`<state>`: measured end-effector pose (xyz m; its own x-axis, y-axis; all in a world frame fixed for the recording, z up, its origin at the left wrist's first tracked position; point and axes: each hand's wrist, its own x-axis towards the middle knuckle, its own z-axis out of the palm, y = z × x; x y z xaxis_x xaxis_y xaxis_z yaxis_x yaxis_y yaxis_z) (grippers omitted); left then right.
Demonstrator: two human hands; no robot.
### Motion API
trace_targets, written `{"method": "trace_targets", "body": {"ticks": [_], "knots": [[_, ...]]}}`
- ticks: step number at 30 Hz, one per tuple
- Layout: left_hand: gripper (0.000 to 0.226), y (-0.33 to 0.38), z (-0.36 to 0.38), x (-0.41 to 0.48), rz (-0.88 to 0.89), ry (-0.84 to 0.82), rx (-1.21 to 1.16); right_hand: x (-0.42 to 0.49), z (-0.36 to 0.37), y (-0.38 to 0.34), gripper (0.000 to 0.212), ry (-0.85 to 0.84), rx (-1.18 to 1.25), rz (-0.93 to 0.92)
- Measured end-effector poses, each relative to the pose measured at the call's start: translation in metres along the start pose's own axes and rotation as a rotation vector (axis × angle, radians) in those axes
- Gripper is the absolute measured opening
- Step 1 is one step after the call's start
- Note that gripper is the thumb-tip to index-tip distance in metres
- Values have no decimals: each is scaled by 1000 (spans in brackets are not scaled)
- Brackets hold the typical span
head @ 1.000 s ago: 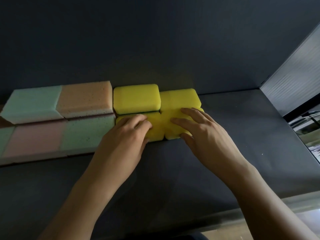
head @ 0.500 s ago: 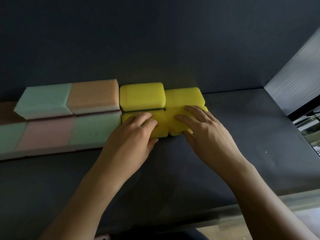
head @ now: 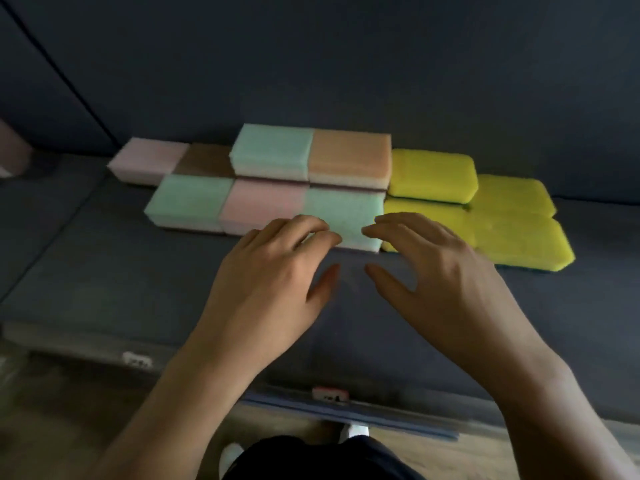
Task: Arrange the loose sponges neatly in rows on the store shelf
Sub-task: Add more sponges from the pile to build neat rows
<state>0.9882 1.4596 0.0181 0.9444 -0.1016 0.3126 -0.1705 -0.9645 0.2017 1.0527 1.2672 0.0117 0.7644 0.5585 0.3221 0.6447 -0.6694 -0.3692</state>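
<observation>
Hovering side by side over the front of the dark grey store shelf point(head: 104, 271): left hand point(head: 270, 285) and right hand point(head: 446, 285), palms down, thumbs pointing toward each other. Both grips released, fingers spread and loosely curved, nothing held. Left fingertips point(head: 322, 230) over the near left corner of the pale green rectangular foam sponge point(head: 346, 211) in the front row; right fingertips point(head: 381, 226) at its near right corner, overlapping the rounded yellow foam sponge point(head: 457, 216) just beside it. Contact with the foam: cannot tell, frame blurred. Sponges packed edge to edge, two rows deep, against the dark back panel point(head: 311, 64). Back row from the left: pale pink sponge point(head: 149, 161), brown sponge point(head: 204, 161), raised green sponge point(head: 272, 150), orange sponge point(head: 349, 157), then yellow. Small price tag point(head: 329, 394) on the shelf lip
</observation>
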Motion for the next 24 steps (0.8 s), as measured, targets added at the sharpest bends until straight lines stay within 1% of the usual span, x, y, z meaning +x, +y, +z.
{"method": "trace_targets", "body": {"ticks": [8,14,17,21,24], "knots": [[31,-95,-53,-98,-233,69,80,33,63,-125,38,-99,27,-188],[30,-178,-95,-182,-394,60,143,51,121,-238,40,-135,58,-298],[26,-215,-115,-216,-478,69,183,61,149,-287,42,-146,80,-342],[26,-260,-137,-246,-532,79,245,78,179,-343,43,-142,124,-362],[29,-287,-153,-260,-569,96,267,92,194,-373,43,-157,128,-421]]}}
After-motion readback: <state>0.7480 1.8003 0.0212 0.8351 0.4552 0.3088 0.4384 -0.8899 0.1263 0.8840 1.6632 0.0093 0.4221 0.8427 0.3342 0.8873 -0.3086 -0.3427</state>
